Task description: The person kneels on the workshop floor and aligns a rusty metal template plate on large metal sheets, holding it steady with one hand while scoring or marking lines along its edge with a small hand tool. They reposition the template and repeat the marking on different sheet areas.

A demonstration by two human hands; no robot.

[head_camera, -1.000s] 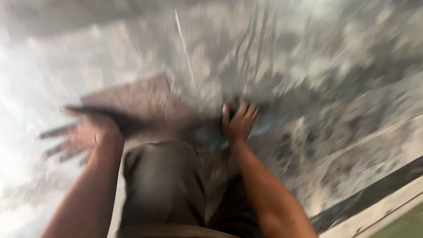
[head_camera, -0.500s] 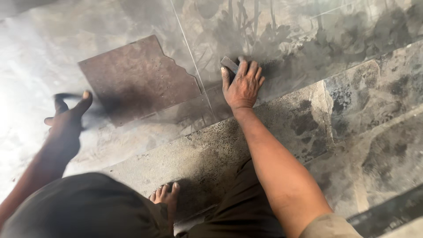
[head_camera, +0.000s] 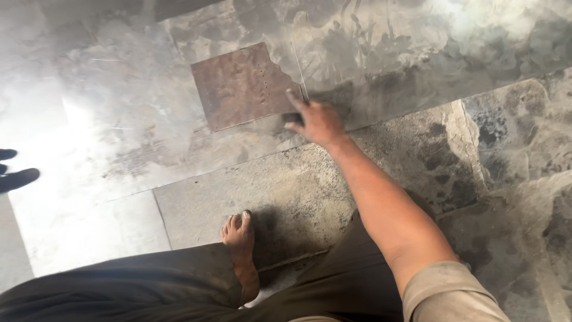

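Observation:
My right hand (head_camera: 319, 121) lies on the wet grey floor at the lower right corner of a brown square tile (head_camera: 241, 86) with a notched edge. Under its fingers and thumb it holds a small dark pad (head_camera: 293, 117), pressed down where the tile meets a thin floor joint. My forearm stretches up from the bottom right. Only dark finger-like shapes (head_camera: 16, 173) show at the left edge, likely my left hand; what it holds is hidden.
My bare foot (head_camera: 239, 234) rests on a rough sandy stone slab (head_camera: 298, 191). Dark trousers (head_camera: 149, 286) fill the bottom. Mottled stone slabs (head_camera: 506, 137) lie to the right, and smeared shiny tiles (head_camera: 119, 119) spread to the left and back.
The view has swung right and closer. My right hand slid down along the joint to the brown tile's lower corner. My left hand moved out to the left edge.

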